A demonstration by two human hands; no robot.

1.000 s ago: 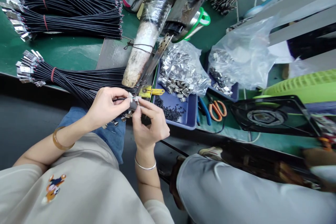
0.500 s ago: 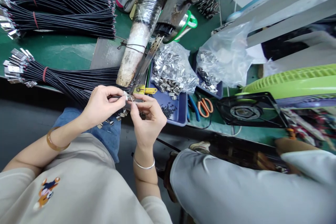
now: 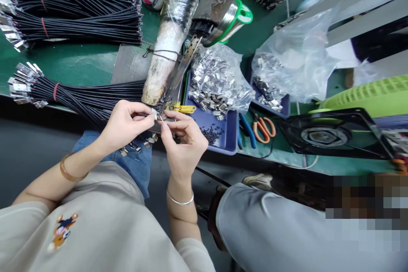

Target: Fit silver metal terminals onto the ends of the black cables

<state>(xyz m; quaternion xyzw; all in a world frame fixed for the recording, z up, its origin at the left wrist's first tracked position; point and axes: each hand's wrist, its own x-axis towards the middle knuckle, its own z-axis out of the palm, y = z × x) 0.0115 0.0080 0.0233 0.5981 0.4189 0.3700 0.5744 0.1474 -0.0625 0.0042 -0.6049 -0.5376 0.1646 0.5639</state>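
My left hand (image 3: 123,125) pinches the end of a black wire with a small metal clip (image 3: 155,114) at its tip. Facing it, my right hand (image 3: 183,142) is closed too, its fingertips pressed against the same clip. Both hands meet just below the tip of a taped soldering tool (image 3: 165,57) and a yellow clamp (image 3: 180,108). A bundle of black wires (image 3: 86,95) tied with a red band lies to the left of my hands. Several loose clips (image 3: 135,148) rest on my lap.
More wire bundles (image 3: 73,21) lie at the back left on the green mat. A blue tray (image 3: 225,134) holds a bag of metal clips (image 3: 215,80) and black bits. Orange-handled pliers (image 3: 263,127), a black fan (image 3: 331,136) and a green basket (image 3: 372,95) stand right. Another person's leg (image 3: 287,238) is beside me.
My hands have stayed together on the clip, with only small finger shifts. The view has swung slightly left and back.
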